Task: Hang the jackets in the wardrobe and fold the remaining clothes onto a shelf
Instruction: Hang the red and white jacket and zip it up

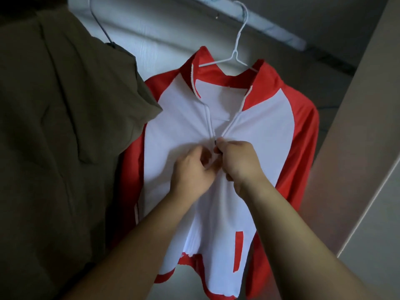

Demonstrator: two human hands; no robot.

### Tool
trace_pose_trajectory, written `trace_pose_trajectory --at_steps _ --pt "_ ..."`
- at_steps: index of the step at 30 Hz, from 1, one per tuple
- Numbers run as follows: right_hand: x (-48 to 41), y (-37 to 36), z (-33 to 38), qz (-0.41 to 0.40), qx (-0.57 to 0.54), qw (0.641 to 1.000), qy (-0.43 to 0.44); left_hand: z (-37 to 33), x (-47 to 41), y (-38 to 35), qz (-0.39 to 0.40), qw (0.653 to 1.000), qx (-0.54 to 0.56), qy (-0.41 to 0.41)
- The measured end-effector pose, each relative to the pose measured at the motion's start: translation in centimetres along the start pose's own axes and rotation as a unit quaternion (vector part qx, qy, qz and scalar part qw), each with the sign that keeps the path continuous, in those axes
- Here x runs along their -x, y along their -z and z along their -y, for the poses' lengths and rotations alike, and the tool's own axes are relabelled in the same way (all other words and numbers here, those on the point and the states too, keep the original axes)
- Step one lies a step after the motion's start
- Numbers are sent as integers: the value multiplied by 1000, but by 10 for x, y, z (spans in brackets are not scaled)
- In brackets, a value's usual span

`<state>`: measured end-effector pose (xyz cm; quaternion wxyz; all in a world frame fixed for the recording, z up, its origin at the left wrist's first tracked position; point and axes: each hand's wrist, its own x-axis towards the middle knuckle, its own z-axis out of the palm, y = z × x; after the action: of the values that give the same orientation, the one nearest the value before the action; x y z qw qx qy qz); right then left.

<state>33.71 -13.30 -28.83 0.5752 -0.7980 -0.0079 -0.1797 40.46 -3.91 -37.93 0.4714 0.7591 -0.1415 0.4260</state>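
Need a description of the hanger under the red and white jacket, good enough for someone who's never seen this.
Find the pale wardrobe rail across the top; two garments hang below it. The right one is a red-and-white jacket, and its white wire hanger rises from the collar. Only this one is white: the dark hanger holds the olive garment on the left.

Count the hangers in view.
2. A white hanger holds the red jacket, centre; a dark hanger holds the olive jacket, upper left. Others may be hidden beyond the frame.
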Motion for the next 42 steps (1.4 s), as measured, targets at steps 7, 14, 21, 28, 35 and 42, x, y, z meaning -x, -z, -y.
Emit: trace_pose_trajectory --at_steps 7,14,21,28,35,42 --pt "-14 9 24 -23 -9 999 25 1 -13 0 18 999 -23 -35" --pt "-16 8 37 -27 -3 999 38 -20 -40 6 1 992 -66 -106" --pt "-28 27 87 -75 -22 986 145 1 -40 1 130 977 -145 -86" --pt "-32 44 70 -85 44 983 154 -33 -81 36 15 992 5 -122" --pt "-65 95 48 -329 274 886 178 -31 -181 66 -188 971 -70 -132" --pt "-96 122 41 -171 314 918 172 6 -210 76 -53 994 -70 -63"
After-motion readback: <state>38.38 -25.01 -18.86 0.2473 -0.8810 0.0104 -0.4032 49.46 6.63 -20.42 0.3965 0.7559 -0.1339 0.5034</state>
